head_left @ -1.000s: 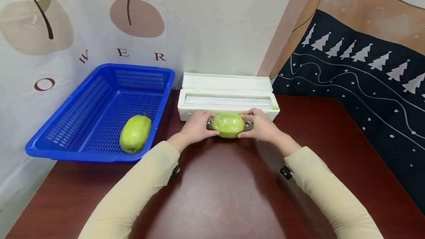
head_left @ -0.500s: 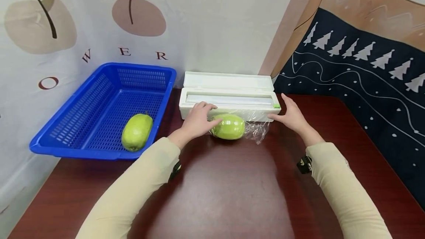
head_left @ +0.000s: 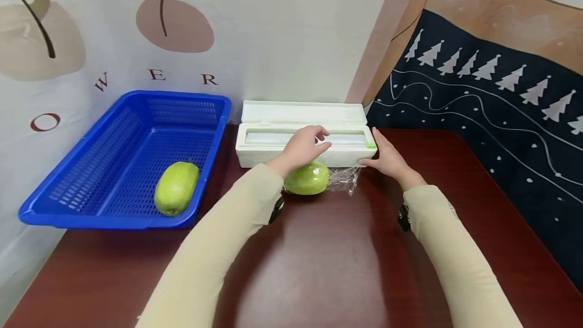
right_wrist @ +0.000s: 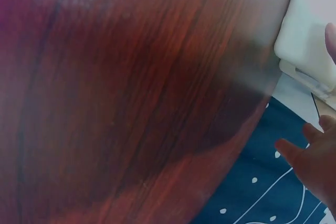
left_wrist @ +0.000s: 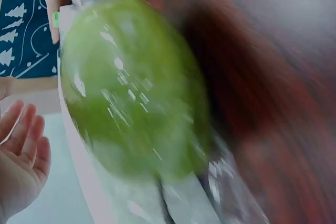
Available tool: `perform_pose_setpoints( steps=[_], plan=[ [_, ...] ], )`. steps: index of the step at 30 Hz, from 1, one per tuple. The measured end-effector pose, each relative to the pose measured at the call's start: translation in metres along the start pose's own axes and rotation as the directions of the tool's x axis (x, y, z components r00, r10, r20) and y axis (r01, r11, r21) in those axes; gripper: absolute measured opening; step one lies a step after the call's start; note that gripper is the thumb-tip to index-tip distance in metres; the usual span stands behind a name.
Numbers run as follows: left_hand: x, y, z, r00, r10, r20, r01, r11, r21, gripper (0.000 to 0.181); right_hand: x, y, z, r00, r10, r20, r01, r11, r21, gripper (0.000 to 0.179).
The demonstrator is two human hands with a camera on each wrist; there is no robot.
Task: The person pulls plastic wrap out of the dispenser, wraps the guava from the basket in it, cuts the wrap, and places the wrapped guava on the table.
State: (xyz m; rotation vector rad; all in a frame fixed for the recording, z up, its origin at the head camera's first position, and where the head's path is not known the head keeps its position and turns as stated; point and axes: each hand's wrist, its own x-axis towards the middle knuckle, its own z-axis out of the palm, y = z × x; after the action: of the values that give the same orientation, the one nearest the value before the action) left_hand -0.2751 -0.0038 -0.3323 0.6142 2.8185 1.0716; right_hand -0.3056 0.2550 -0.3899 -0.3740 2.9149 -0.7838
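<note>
A green oval fruit [head_left: 306,180] wrapped in clear plastic film [head_left: 345,178] lies on the table, loose film trailing to its right. Just behind it stands a white cling-film dispenser [head_left: 260,156], its lid [head_left: 304,112] raised and a roll inside. Above the fruit, in front of the dispenser's slot, my left hand [head_left: 304,149] hovers with bent fingers and holds nothing. My right hand [head_left: 389,158] is at the dispenser's right end, thumb near the front face and fingers spread beyond the corner. In the left wrist view the wrapped fruit [left_wrist: 131,93] looks large and blurred.
A blue plastic basket [head_left: 45,207] stands at the left with another green fruit [head_left: 176,188], unwrapped, inside. The reddish-brown table [head_left: 337,267] extends toward the front. A printed cloth [head_left: 291,29] hangs behind, and a dark tree-patterned cloth [head_left: 501,115] is on the right.
Both hands have released the wrapped fruit. My right hand has moved right to the dispenser's end, and my left hand has risen rightward over the fruit. The film end has spread out.
</note>
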Motion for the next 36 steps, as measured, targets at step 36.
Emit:
perform_pose_setpoints(
  steps=[36],
  plan=[
    [0.078,0.035,0.09,0.998,-0.007,-0.065,0.008,1.0,0.019,0.018,0.004,0.004,0.006,0.998,-0.034,-0.047,0.028,0.992,-0.123,0.089]
  ],
)
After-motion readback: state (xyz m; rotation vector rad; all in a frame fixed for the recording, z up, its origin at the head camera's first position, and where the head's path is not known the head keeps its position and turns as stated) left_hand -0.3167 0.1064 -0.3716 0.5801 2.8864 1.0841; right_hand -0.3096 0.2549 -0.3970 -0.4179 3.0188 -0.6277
